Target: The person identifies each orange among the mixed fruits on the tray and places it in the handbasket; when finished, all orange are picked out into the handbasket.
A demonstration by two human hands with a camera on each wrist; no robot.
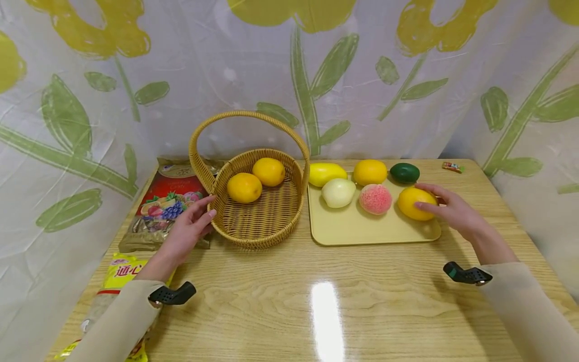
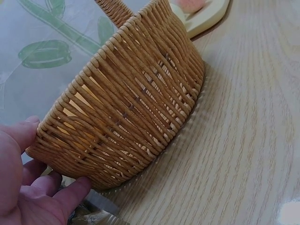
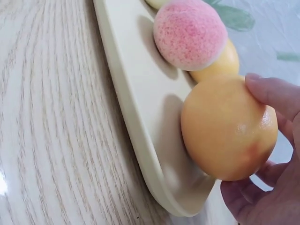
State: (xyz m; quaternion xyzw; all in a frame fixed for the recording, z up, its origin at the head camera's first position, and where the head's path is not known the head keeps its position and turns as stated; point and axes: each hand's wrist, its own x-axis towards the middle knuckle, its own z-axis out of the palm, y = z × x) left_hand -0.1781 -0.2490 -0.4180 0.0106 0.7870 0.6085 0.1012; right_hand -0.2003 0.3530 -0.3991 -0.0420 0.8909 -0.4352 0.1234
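On the left of the head view stands a wicker basket with a tall arched handle; two yellow-orange fruits lie inside. My left hand holds the basket's left side, thumb at the rim and fingers against the outer wall in the left wrist view. A pale yellow tray sits right of the basket. At its right end my right hand grips a rounded yellow-orange fruit between thumb and fingers. Beside that fruit lies a pink speckled peach.
Also on the tray are a pale green-white fruit, a long yellow fruit, another yellow-orange fruit and a dark green one. Left are a red candy bag and a yellow packet. A small wrapped sweet lies back right.
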